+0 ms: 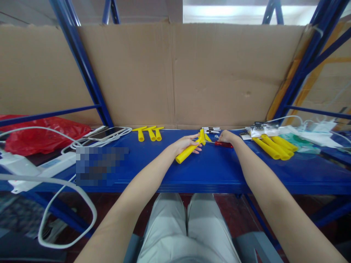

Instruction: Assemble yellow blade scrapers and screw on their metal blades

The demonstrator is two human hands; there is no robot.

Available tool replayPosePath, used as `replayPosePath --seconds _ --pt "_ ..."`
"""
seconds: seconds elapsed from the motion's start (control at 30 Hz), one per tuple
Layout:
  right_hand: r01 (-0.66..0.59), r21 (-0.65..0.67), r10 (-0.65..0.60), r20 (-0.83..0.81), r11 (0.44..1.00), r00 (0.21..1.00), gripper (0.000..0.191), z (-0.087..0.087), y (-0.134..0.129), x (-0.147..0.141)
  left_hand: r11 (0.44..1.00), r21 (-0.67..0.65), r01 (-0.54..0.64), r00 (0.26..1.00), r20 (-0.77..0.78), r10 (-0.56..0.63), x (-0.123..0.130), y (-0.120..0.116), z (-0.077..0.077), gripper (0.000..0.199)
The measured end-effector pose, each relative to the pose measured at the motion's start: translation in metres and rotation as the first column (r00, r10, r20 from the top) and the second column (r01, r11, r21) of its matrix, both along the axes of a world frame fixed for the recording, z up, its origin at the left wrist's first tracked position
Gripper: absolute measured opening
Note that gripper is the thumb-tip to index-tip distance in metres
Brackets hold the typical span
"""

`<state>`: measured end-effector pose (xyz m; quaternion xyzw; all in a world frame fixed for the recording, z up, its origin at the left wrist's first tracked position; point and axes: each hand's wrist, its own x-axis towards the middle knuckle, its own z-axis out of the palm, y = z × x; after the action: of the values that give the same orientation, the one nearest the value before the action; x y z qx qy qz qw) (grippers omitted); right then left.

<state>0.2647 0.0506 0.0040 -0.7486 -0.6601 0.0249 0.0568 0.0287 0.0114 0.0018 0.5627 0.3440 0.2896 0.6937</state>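
Observation:
My left hand [189,143] is closed around a yellow T-shaped plastic piece [184,155], its hollow round end facing me and its cross-shaped head pointing away. My right hand [226,136] is low over the table, its fingers drawn together at small metal bits [216,136]; what is between the fingertips is hidden. Directly in front of those fingers is a red-handled screwdriver [223,144], with its thin shaft pointing left toward the yellow head. Behind both hands lie several black-and-white thin pieces [211,130].
Three yellow T-shaped pieces [152,134] stand at the back left. Several yellow tubes [274,147] lie at the right beside plastic bags [304,140]. White cables, a phone [106,133], a power strip [56,166] and a red bag [44,135] crowd the left. Cardboard [175,73] walls the back of the blue table [164,177].

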Motion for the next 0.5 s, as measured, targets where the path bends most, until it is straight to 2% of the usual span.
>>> replayPosePath --seconds 0.5 --pt "-0.038 -0.032 0.038 0.006 0.999 0.999 0.022 -0.0039 0.0009 0.0011 1.000 0.026 -0.011 0.999 -0.035 0.011 0.0003 -0.0016 0.0030 0.070"
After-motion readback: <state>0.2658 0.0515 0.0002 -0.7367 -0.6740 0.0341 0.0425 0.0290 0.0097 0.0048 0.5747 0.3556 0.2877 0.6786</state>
